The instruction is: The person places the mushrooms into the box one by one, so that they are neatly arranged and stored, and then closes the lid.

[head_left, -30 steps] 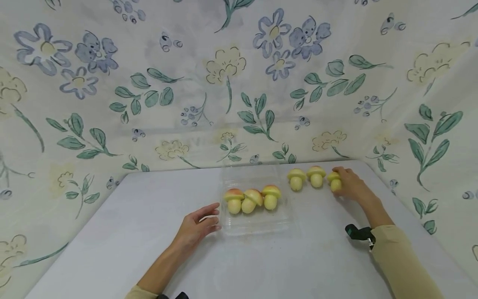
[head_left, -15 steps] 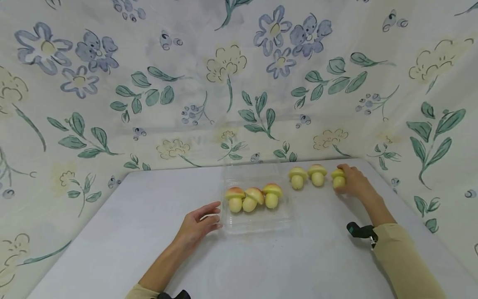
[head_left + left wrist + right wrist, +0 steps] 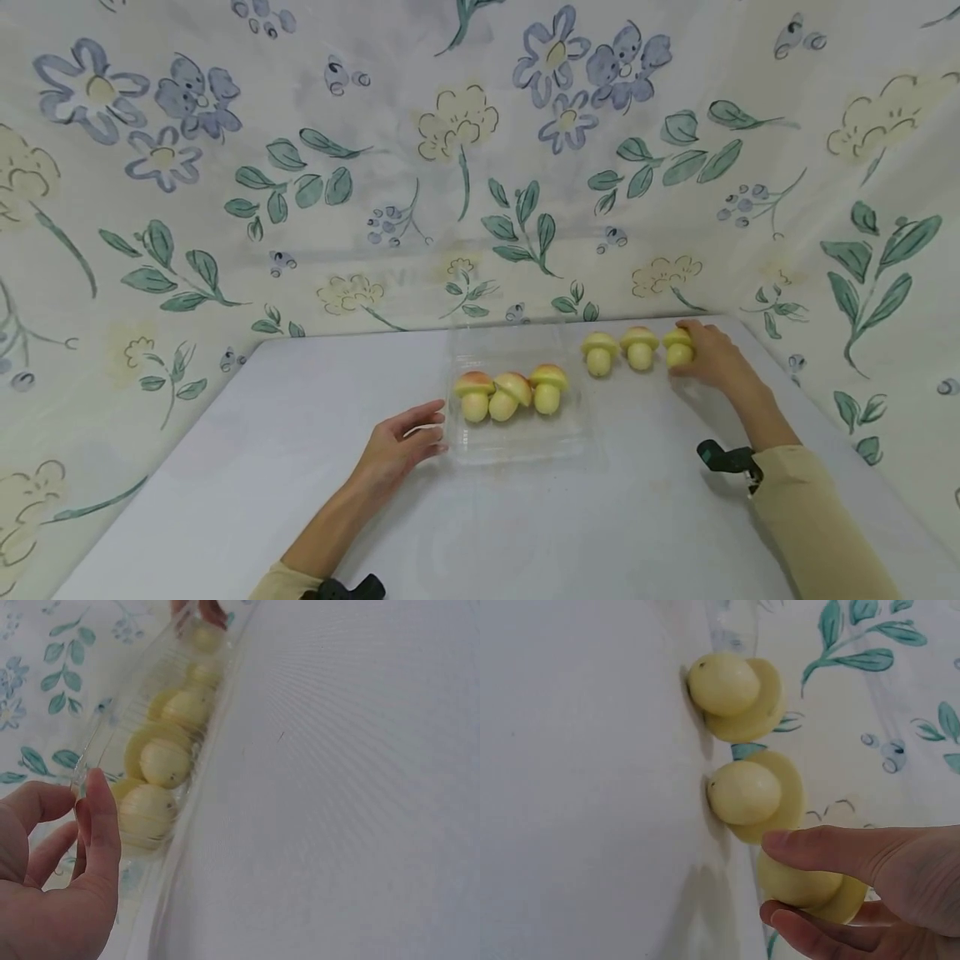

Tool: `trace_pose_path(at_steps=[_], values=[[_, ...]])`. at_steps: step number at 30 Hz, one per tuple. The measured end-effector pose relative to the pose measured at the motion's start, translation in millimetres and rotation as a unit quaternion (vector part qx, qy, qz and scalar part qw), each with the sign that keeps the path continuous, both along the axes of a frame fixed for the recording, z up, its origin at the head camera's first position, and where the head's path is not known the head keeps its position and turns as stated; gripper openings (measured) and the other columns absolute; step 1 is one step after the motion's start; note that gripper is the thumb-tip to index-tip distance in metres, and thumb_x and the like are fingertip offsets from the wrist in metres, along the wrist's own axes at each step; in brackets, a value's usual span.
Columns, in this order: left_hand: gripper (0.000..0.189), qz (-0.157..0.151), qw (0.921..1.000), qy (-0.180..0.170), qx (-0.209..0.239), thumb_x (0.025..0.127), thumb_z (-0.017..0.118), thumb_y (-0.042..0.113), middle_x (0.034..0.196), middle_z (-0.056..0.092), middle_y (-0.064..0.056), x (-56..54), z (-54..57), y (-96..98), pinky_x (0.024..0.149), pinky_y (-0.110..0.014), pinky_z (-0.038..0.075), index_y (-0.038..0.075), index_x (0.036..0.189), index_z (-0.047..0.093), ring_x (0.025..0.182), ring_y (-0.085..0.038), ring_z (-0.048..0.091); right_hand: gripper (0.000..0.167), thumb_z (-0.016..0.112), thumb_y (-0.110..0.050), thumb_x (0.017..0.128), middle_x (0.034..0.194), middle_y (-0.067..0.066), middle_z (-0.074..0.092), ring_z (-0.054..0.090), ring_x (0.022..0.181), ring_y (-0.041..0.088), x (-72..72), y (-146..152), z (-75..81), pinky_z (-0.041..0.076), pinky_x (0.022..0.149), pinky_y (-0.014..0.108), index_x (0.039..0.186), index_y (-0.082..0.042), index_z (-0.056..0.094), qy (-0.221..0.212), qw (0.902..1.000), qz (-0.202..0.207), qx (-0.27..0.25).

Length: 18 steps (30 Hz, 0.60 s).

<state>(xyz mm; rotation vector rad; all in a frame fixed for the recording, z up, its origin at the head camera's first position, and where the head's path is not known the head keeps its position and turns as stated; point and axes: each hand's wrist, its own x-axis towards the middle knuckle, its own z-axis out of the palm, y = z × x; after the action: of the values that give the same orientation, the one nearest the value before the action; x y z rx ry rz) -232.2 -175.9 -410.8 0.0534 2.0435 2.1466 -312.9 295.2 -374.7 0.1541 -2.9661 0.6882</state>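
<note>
In the head view, my right hand holds a yellow mushroom-shaped piece at the table's far right, thumb and fingers on either side of it. The right wrist view shows the thumb across its rounded stem. Two matching pieces, one on the left and one in the middle, complete the row. A clear plastic container stands left of them, with three red-tinged mushroom-shaped pieces inside. My left hand touches the container's left edge with loosely bent, spread fingers.
The white table ends just behind the row of pieces, against a floral cloth backdrop. The container's transparent lid appears to lie raised at its rear. Black straps sit at both wrists.
My right hand has moved the held piece slightly right, then a little back toward its neighbours. My left hand stays at the container's edge. The head view has tilted slightly.
</note>
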Motion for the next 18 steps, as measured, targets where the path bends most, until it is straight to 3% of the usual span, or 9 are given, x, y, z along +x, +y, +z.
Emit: trace_pose_path(at_steps=[7,18], values=[[0.053,-0.007,0.9999,0.003,0.010,0.091,0.063,0.000,0.121,0.054,-0.008,0.2,-1.9,-1.2,0.086,-0.025,0.059,-0.002,0.142,0.047,0.093,-0.011,0.062,0.081,0.076,-0.018,0.084,0.134,0.036,0.043,0.046,0.118,0.049,4.1,-7,10.8,0.043,0.096,0.065,0.148,0.004,0.030,0.010,0.9998,0.014,-0.007],[0.052,-0.006,1.0000,-0.004,0.003,0.092,0.062,0.000,0.125,0.053,-0.013,0.2,0.0,-0.2,0.086,-0.024,0.059,0.000,0.142,0.048,0.094,-0.011,0.062,0.081,0.075,-0.019,0.086,0.146,0.031,0.038,0.038,0.130,0.050,13.6,-24,27.3,0.036,0.107,0.066,0.149,0.001,0.030,0.032,0.9989,0.034,-0.008]])
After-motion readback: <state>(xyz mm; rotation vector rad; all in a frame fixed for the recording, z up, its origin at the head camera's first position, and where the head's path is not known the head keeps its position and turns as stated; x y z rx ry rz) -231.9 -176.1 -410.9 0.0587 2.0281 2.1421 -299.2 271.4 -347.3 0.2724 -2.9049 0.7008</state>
